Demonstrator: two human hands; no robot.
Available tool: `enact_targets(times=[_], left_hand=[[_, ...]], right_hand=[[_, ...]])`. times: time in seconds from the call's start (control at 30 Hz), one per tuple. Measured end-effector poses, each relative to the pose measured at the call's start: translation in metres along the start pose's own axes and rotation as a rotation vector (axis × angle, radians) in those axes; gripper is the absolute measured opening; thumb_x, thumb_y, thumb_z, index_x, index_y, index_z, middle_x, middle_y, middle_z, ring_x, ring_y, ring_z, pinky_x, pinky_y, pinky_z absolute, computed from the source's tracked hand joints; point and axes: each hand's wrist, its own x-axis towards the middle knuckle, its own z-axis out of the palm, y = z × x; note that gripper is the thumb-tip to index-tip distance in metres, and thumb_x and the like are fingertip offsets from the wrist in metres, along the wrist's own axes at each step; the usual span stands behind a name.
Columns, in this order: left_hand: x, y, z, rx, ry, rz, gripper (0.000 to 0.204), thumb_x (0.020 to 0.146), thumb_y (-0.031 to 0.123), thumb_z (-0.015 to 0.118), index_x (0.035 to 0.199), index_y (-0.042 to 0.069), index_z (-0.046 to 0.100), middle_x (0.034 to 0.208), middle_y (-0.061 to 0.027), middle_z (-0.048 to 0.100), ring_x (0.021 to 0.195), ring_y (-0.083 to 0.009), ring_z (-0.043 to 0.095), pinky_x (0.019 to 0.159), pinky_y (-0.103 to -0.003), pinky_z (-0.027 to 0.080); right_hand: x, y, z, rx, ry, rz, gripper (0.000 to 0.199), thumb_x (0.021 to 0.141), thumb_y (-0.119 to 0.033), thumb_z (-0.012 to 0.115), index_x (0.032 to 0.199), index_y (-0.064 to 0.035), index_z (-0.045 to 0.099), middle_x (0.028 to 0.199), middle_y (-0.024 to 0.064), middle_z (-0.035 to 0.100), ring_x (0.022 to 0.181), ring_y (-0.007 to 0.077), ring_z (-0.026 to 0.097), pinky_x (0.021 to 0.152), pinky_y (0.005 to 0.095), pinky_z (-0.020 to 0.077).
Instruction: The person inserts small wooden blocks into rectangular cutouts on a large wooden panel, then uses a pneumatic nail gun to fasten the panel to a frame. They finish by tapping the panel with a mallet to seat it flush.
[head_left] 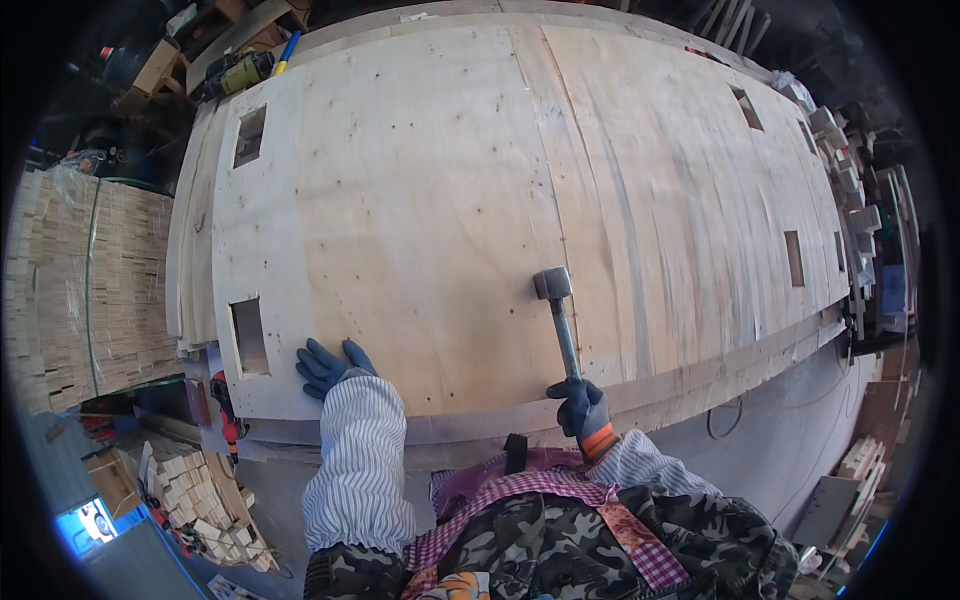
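In my gloved right hand (581, 408) is a hammer (564, 325), gripped low on its handle. Its blocky metal head is raised or resting over the middle of a large plywood panel (430, 220); I cannot tell if it touches. My left hand (332, 368), in a dark blue glove, lies on the near left part of the panel with its fingers spread. Close to that hand is a rectangular cutout (250, 337). Rows of small nail marks dot the wood, and a seam runs from the far edge toward me.
Shrink-wrapped wood strips (95, 285) are stacked at the left. A red tool (226, 415) hangs by the near left corner. Wood offcuts (200, 500) lie at lower left. A green tool (240, 74) sits beyond the far left corner. More cutouts (794, 258) open on the right.
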Motion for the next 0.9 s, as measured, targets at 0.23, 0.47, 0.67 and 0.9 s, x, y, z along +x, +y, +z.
enact_targets(times=[0.23,0.47,0.67,0.9], left_hand=[[0.005,0.006,-0.017,0.012,-0.183,-0.070,0.067,0.089,0.044,0.045,0.142,0.011,0.023,0.148,-0.0135,0.021,0.136,-0.0301,0.020,0.109,-0.050,0.017],[0.005,0.008,-0.023,0.043,-0.182,-0.051,0.067,0.089,0.043,0.044,0.142,0.010,0.022,0.149,-0.0130,0.018,0.136,-0.0299,0.021,0.109,-0.051,0.020],[0.004,0.008,-0.026,0.042,-0.148,-0.036,0.068,0.089,0.043,0.046,0.142,0.009,0.022,0.146,-0.0150,0.023,0.135,-0.0313,0.024,0.108,-0.052,0.021],[0.010,0.006,-0.039,-0.054,-0.272,-0.079,0.068,0.088,0.044,0.044,0.142,0.009,0.022,0.149,-0.0149,0.016,0.138,-0.0311,0.012,0.111,-0.050,0.012]], right_hand=[[0.043,-0.138,-0.013,-0.054,0.094,-0.458,0.036,0.091,-0.036,0.052,0.087,-0.0020,0.062,0.053,0.0046,0.054,0.037,0.0091,0.043,0.034,0.0240,0.0304],[0.111,-0.330,0.036,0.093,-0.017,-0.846,0.055,0.091,-0.050,0.042,0.081,-0.0010,0.065,0.046,0.0041,0.044,0.035,0.0115,0.037,0.034,0.0262,0.0295],[0.241,-0.322,0.063,-0.269,0.224,-0.204,0.074,0.079,-0.072,0.043,0.070,-0.0010,0.064,0.048,0.0073,0.049,0.033,0.0198,0.037,0.036,0.0358,0.0330],[0.241,-0.254,0.002,-0.238,0.163,-0.078,0.073,0.076,-0.075,0.043,0.068,-0.0043,0.060,0.044,0.0013,0.040,0.032,0.0167,0.031,0.034,0.0316,0.0235]])
